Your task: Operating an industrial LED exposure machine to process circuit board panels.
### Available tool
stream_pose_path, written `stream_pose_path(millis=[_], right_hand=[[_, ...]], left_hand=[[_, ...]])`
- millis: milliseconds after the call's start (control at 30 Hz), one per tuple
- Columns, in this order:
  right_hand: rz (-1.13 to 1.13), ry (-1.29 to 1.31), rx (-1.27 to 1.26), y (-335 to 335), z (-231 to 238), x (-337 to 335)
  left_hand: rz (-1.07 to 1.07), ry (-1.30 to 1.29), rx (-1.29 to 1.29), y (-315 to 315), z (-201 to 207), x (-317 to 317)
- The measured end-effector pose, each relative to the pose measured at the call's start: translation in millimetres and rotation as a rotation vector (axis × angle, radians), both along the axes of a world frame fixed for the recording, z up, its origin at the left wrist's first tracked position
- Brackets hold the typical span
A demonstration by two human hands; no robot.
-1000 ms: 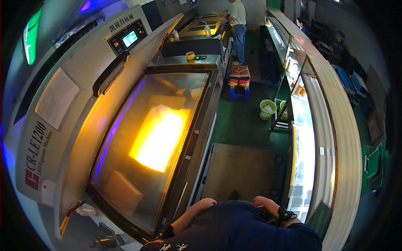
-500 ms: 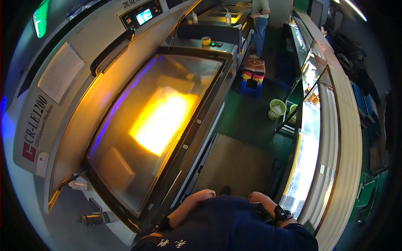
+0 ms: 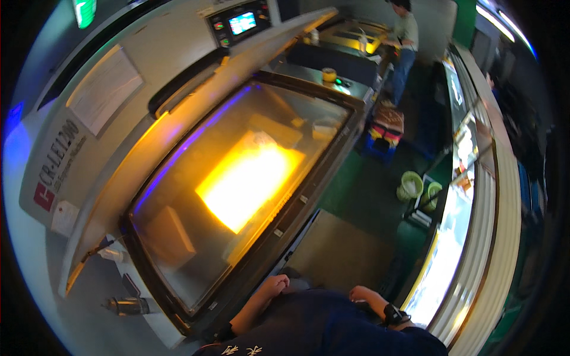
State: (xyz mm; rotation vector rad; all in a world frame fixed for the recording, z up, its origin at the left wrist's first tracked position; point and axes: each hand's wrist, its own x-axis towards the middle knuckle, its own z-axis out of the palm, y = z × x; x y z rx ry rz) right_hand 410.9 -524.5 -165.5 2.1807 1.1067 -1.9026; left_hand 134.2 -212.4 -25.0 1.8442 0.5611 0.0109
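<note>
My left hand (image 3: 276, 285) is closed in a loose fist in front of my waist, close to the front frame of the exposure machine. Nothing shows in its fingers. My right hand (image 3: 362, 293) hangs on the other side of my waist with its fingers curled in, and I see nothing in it. Both hands are clear of the machine's glass bed (image 3: 178, 279). Under the raised lid (image 3: 127, 178), a bright yellow-lit sheet (image 3: 252, 181) glows in the middle of the bed. A flat block-like shape (image 3: 171, 237) shows at the bed's near left.
A light table (image 3: 436, 276) runs along my right. Green baskets (image 3: 409, 186) and a stool (image 3: 386, 127) stand farther up the aisle. Another person (image 3: 406, 47) works at the far machine. A brown floor board (image 3: 344, 249) lies ahead of me.
My view has swung, so the machine and aisle sit farther right and lower. My left hand shows farther left and a little lower. The lid stays raised.
</note>
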Motion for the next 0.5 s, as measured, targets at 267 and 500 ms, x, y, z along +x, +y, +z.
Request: stream_pose_path(millis=[267, 500], right_hand=[[-0.025, -0.037, 0.147, 72, 13, 77], [0.170, -0.129, 0.354, 157, 21, 146]], left_hand=[[0.529, -0.468, -0.778, 93, 51, 44], [0.741, -0.674, -0.682, 162, 81, 59]])
